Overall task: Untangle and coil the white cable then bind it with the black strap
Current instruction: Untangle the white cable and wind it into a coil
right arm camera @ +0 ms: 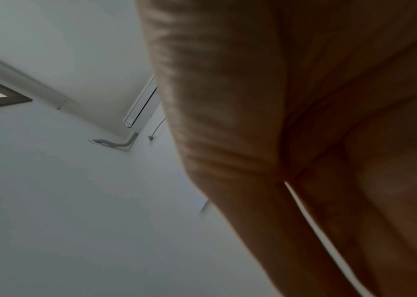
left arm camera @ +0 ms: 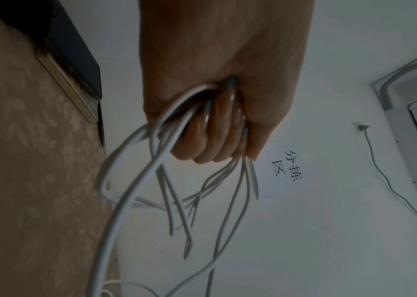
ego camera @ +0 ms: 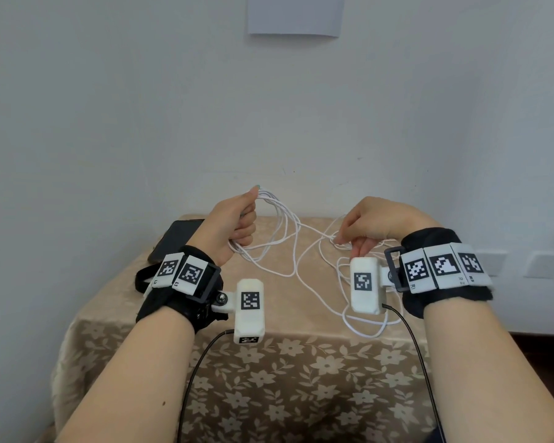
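Observation:
My left hand [ego camera: 240, 219] is raised over the table's back left and grips several loops of the white cable [ego camera: 288, 251] in its fist. In the left wrist view the curled fingers [left arm camera: 214, 130] close round the bundled cable [left arm camera: 123, 201], and a white plug end pokes out past them. My right hand [ego camera: 355, 241] pinches a strand of the same cable over the table's back right. Loose tangled turns lie on the cloth below it. The right wrist view is blurred, showing the right hand [right arm camera: 303, 140] and one strand of cable [right arm camera: 313, 225]. A black loop [ego camera: 139, 278] shows beside my left wristband; I cannot tell whether it is the strap.
A small table with a beige floral cloth [ego camera: 269, 378] stands against a white wall. A dark phone [ego camera: 176, 238] lies at its back left corner. A paper sheet [ego camera: 296, 14] hangs on the wall above, and wall sockets [ego camera: 493, 260] sit low on the right.

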